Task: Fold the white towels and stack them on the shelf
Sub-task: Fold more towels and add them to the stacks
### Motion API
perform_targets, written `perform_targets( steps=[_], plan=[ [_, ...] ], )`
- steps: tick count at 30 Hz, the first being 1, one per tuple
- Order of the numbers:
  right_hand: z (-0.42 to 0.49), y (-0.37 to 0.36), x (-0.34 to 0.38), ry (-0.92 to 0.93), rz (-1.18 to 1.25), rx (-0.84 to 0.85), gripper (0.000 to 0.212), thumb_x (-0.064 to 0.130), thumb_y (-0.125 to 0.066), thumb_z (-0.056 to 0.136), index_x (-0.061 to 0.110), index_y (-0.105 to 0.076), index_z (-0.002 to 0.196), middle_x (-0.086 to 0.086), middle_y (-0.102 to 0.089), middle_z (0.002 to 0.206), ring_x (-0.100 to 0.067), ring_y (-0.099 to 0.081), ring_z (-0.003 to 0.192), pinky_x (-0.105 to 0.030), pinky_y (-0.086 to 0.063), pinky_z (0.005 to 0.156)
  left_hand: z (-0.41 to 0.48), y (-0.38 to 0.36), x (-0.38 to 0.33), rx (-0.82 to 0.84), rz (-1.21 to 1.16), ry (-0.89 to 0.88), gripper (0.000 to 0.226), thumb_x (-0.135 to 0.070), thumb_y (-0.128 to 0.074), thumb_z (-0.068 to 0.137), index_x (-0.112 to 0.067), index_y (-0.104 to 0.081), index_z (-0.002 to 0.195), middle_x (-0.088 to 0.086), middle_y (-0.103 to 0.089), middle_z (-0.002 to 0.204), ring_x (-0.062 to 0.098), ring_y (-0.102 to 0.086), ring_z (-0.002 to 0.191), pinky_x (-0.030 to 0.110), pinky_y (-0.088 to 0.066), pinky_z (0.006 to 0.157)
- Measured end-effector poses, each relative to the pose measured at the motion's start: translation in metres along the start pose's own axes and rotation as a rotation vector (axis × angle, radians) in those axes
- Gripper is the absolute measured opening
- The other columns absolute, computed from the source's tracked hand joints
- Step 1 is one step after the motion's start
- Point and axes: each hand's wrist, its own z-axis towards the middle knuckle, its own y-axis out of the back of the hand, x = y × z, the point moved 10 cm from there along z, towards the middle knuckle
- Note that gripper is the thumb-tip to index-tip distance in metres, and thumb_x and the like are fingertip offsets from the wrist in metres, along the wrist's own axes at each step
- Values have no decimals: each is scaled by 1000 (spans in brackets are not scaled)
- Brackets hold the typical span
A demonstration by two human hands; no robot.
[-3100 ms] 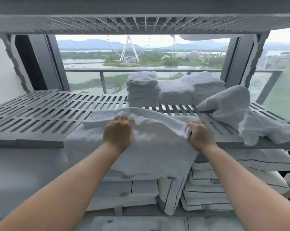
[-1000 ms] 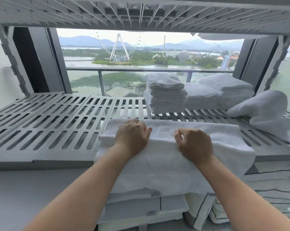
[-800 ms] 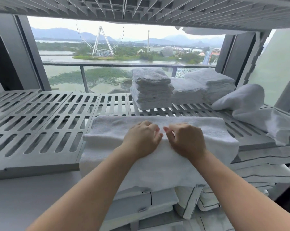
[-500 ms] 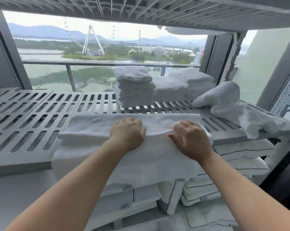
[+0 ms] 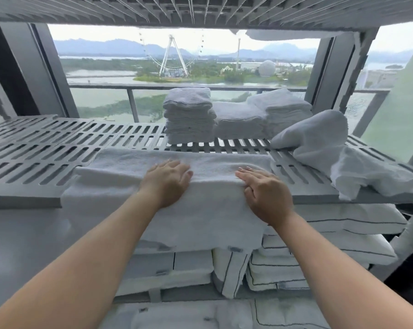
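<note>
The left hand [image 5: 166, 180] and right hand [image 5: 267, 193] have uncurled and moved apart.

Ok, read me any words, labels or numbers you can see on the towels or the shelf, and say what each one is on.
No text here can be read.
Small sewn tag at the lower edge of the draped towel: too small to read.
Small tags on the folded linens below: blurred, unreadable.

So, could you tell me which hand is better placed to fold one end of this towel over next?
Probably the right hand: it lies flat close to the right end of the towel, while the left hand rests near its middle, far from the left end, and could pin it.
</note>
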Motion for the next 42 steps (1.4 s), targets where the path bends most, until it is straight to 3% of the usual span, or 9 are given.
perform_targets(
  steps=[7,12,16,21,25,29,34,38,42],
  plan=[
    [-9,2,3,94,-76,-58,51,53,-44,97,23,-57,136,3,-66,131,-14,-55,130,-37,-43,107,-56,-6,-14,-112,180,-86,76,-74,-5,94,-34,-6,159,0,0,168,20,2,155,50,2,124],
    [-19,3,1,-17,-65,-31,48,53,-50,96,20,-55,131,-3,-62,133,-25,-50,131,-44,-32,111,-94,-28,-14,-167,436,-198,126,-73,-67,72,-22,8,160,18,17,165,38,12,152,64,-8,119],
    [-34,16,26,-80,-104,-178,26,30,-50,96,21,-69,112,-5,-59,126,-30,-46,126,-45,-32,108,-111,-35,-8,-201,456,-193,141,-70,-82,56,-18,-3,161,23,7,165,44,5,152,68,-11,117],
    [-61,20,53,-172,67,-290,19,12,-59,88,17,-71,101,0,-59,99,-21,-53,99,-39,-44,89,-113,-37,-6,-194,452,-175,141,-71,-78,59,-19,4,160,20,-1,166,41,1,153,66,-9,117],
    [-118,-8,7,-666,375,-316,12,14,-58,89,15,-59,101,-2,-60,98,-24,-56,97,-37,-46,76,-115,-37,-5,-202,447,-158,137,-74,-73,63,-20,8,160,17,0,166,39,3,153,64,-7,118],
    [-165,-57,-32,-1071,491,-47,43,15,-55,86,15,-48,129,-12,-54,123,-32,-56,107,-40,-51,78,-115,-36,-7,-176,418,-161,132,-74,-68,69,-24,16,158,14,8,166,36,11,153,62,-1,119],
    [-161,-79,-47,-1131,719,37,67,13,-56,86,20,-35,149,-11,-55,135,-30,-59,107,-37,-50,77,-119,-28,-8,-118,364,-191,125,-66,-69,77,-30,23,155,7,20,165,30,21,151,56,9,121],
    [-147,-88,-50,-1013,810,132,45,7,-60,85,21,-51,127,-5,-63,123,-23,-61,104,-38,-50,86,-118,-24,-11,-82,357,-159,124,-63,-70,79,-33,24,154,4,26,164,27,25,150,55,9,121],
    [-154,-97,-41,-974,971,152,25,14,-72,86,28,-63,104,6,-70,108,-11,-64,94,-26,-49,70,-119,-20,-12,-56,376,-135,124,-62,-69,80,-33,27,153,3,29,163,27,25,150,56,5,121]
  ],
)
